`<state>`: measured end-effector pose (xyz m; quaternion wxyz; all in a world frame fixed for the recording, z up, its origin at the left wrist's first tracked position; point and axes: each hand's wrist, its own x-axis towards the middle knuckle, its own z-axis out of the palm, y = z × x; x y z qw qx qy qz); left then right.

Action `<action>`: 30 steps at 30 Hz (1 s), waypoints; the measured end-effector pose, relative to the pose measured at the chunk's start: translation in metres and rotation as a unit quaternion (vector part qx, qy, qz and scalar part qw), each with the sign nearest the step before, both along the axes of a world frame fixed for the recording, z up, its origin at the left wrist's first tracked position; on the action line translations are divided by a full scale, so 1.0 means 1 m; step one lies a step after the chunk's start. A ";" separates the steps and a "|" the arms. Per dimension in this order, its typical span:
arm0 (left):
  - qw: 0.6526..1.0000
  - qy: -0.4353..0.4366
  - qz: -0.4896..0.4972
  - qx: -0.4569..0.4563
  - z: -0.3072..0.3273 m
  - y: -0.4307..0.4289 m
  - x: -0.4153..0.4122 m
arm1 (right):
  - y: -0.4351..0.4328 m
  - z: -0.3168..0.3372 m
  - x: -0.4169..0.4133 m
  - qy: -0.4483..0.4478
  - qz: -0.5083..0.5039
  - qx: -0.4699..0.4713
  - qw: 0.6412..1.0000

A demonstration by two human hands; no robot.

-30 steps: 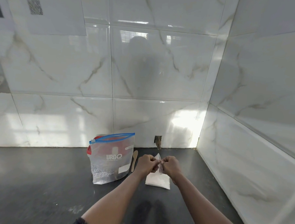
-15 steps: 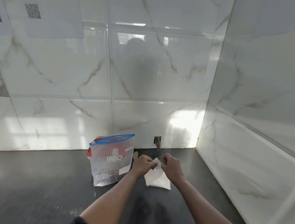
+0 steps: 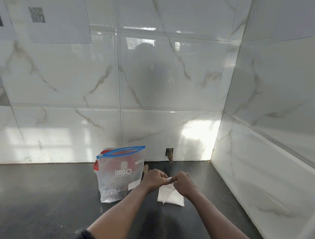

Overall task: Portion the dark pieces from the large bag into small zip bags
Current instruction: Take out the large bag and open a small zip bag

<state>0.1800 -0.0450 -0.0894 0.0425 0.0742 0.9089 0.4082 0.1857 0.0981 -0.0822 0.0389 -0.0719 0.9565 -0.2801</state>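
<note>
A large clear zip bag (image 3: 119, 175) with a blue seal and white "URGO" lettering stands upright on the dark counter, dark pieces in its bottom. To its right, my left hand (image 3: 155, 179) and my right hand (image 3: 183, 183) meet over a stack of small clear zip bags (image 3: 173, 198). Both pinch the top edge of one small zip bag (image 3: 168, 188), which hangs down to the stack. A small wooden spoon (image 3: 145, 168) lies behind my left hand, mostly hidden.
A red-lidded container (image 3: 97, 166) stands behind the large bag. Glossy marble tile walls close the counter (image 3: 41, 195) at the back and right. A small hole (image 3: 169, 153) shows at the back wall's base.
My hands spread slightly apart on the small bag's top, then came back together; the bag now hangs lower toward the stack.
</note>
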 end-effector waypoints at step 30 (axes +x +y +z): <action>0.960 0.065 0.115 0.248 -0.007 0.010 -0.082 | -0.064 -0.078 -0.072 -0.094 -0.120 -0.180 0.972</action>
